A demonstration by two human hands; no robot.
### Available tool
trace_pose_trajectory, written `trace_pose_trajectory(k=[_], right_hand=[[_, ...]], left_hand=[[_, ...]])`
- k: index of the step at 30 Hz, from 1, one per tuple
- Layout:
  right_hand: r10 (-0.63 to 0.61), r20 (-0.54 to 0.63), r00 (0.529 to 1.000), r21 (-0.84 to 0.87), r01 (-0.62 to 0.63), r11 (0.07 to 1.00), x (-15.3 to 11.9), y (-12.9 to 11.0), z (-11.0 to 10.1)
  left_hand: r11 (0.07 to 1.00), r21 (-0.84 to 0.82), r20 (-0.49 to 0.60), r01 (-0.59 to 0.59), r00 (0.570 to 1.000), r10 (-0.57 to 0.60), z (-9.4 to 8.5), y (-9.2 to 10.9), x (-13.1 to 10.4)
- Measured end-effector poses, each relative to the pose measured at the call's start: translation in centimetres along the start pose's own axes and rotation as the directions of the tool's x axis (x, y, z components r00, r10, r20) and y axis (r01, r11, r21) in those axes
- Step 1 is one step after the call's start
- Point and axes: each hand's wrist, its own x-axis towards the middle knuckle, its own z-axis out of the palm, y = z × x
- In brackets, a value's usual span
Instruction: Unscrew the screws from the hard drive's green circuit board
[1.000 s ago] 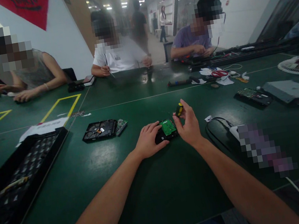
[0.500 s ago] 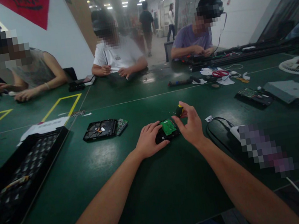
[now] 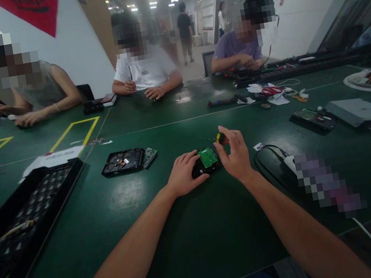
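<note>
A hard drive (image 3: pixel 209 158) with a green circuit board on top lies on the table in front of me. My left hand (image 3: pixel 185 174) grips it from the left, fingers over the far side and thumb along the near edge. At the drive's right end, my right hand (image 3: pixel 235 153) pinches the black and yellow handle of a screwdriver (image 3: pixel 220 137) between thumb and fingers. The screwdriver's shaft and tip do not show clearly. To the left sits another hard drive (image 3: pixel 123 162), with a loose circuit board (image 3: pixel 150 156) leaning at its right side.
On the left stands a long black tray (image 3: pixel 33 207). At right are a cable (image 3: pixel 260 169), a white power strip (image 3: pixel 291 164), one more drive (image 3: pixel 312 120) and a grey metal case (image 3: pixel 359 112). Scraps and red-handled scissors (image 3: pixel 272 91) lie farther back. Several people sit across the green table (image 3: pixel 194 232).
My right hand and the screwdriver handle have turned slightly, and more yellow shows on the handle. The left hand stays on the hard drive. The view has shifted a little.
</note>
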Motion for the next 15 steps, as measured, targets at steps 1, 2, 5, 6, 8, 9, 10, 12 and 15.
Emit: trace_pose_trajectory(k=[1,2,5,6,8,9,10,12,15], right_hand=[[0.000,0.008,1.000,-0.002,0.000,1.000,-0.02,0.02,0.03],[-0.001,0.017,1.000,0.003,0.001,1.000,-0.05,0.07,0.09],[0.008,0.027,1.000,0.030,-0.008,1.000,-0.20,0.26,0.32],[0.013,0.024,1.000,0.034,-0.014,0.999,-0.23,0.31,0.37],[0.013,0.018,1.000,0.030,-0.014,0.999,-0.24,0.33,0.35],[0.007,0.014,1.000,0.023,-0.007,1.000,-0.23,0.32,0.31],[-0.001,0.011,1.000,0.014,0.000,1.000,-0.21,0.30,0.25],[-0.007,0.008,1.000,-0.004,0.007,1.000,-0.20,0.29,0.17],[0.018,0.017,1.000,-0.005,-0.018,1.000,-0.27,0.34,0.20]], left_hand=[[1.000,-0.001,0.001,-0.001,1.000,0.001,-0.02,0.00,0.00],[1.000,-0.003,0.002,-0.002,1.000,0.002,-0.05,0.01,-0.01],[1.000,-0.005,0.003,0.000,1.000,0.000,-0.15,0.10,-0.03],[1.000,-0.003,0.004,0.001,1.000,-0.001,-0.17,0.13,-0.04],[1.000,0.001,0.004,0.006,1.000,-0.006,-0.17,0.16,-0.04],[1.000,0.002,0.005,0.006,1.000,-0.006,-0.15,0.16,-0.05],[1.000,0.002,0.007,0.007,1.000,-0.007,-0.12,0.15,-0.05],[1.000,0.000,0.005,0.006,1.000,-0.006,-0.06,0.12,-0.05],[1.000,-0.005,0.006,0.004,1.000,-0.004,-0.04,0.07,-0.04]])
